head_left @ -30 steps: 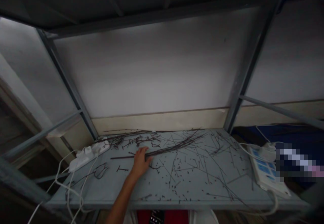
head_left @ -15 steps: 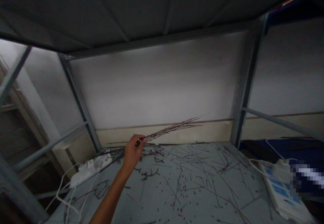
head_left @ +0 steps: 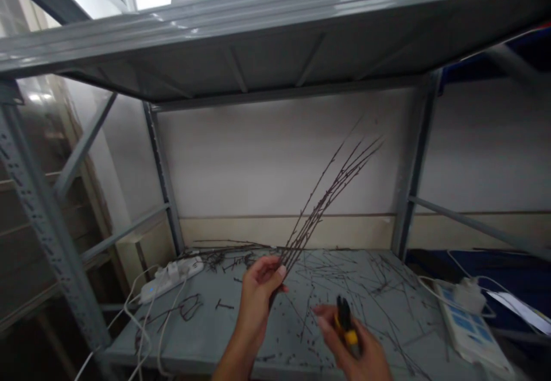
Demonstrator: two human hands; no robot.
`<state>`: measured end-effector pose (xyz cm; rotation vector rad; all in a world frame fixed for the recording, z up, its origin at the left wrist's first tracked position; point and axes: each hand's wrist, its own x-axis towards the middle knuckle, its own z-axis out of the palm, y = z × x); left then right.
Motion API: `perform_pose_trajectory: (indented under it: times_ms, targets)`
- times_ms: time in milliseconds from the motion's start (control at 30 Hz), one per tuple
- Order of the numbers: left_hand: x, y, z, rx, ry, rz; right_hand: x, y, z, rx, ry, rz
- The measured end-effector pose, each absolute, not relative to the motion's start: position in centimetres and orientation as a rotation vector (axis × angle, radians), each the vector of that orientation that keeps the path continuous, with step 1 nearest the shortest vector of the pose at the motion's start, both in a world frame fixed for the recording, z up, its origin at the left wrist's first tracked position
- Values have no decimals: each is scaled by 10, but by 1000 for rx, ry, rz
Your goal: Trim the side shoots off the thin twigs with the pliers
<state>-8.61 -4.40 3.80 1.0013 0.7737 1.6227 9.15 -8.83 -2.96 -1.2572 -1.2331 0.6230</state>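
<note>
My left hand (head_left: 258, 292) is closed round the lower end of a bundle of thin dark twigs (head_left: 329, 194), which rises up and to the right over the grey metal shelf (head_left: 224, 335). Lower right, my right hand (head_left: 355, 349) is blurred by motion. It grips a small tool with yellow and black handles (head_left: 346, 323), just right of the left hand. Many loose twigs and short cut pieces (head_left: 344, 280) lie scattered across the shelf surface.
A white power strip (head_left: 172, 275) with trailing cables lies at the shelf's left end. A second white and blue power strip (head_left: 467, 321) lies at the right. An upper shelf board (head_left: 275, 42) hangs overhead, with grey uprights (head_left: 413, 168) at each side.
My left hand picked the twig bundle up off the shelf and tilted it upward. My right hand came into view holding the yellow and black tool. The camera tipped upward.
</note>
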Motion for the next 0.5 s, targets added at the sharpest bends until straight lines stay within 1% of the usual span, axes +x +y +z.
perform_pose_trajectory:
  times_ms: [67, 167, 300, 500]
  targets:
    - [-75, -62, 26, 858, 709, 1627, 72, -82, -4, -1060, -1280, 742]
    - [-64, -82, 8, 669, 601, 1647, 53, -77, 18, -982, -1278, 795]
    - [-60, -100, -14, 534, 563, 1675, 48, -85, 6, -972, -1216, 815]
    - [-52, -117, -41, 416, 538, 1730, 53, -101, -20, -985, -1120, 937]
